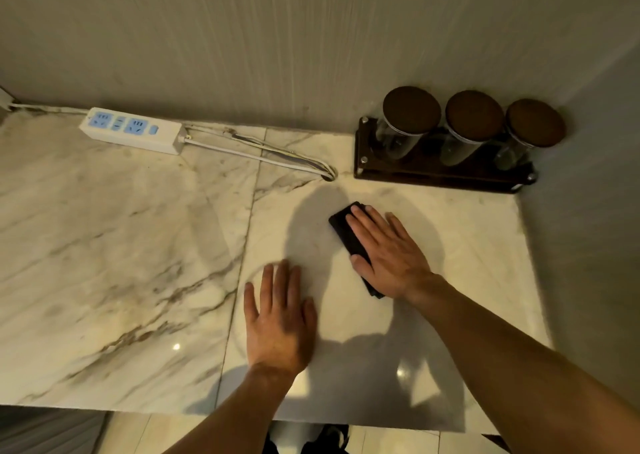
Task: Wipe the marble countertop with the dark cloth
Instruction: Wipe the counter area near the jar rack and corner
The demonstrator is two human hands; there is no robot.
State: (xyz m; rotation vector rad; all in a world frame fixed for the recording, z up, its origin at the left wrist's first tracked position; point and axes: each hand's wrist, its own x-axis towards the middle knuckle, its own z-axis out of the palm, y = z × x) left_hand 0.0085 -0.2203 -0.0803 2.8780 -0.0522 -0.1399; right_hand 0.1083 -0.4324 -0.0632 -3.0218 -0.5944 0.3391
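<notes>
A folded dark cloth [346,229] lies flat on the marble countertop [121,245], right of its seam. My right hand [389,252] presses down on the cloth with fingers spread, covering most of it; only its far corner and a bit near my wrist show. My left hand [278,318] rests flat on the bare marble to the left and nearer to me, fingers apart, holding nothing.
A white power strip [133,130] with blue sockets lies by the back wall at left, its cables [263,153] running to a hole in the counter. A dark wooden rack [440,173] with three lidded glass jars stands at the back right corner. The side wall bounds the counter at right.
</notes>
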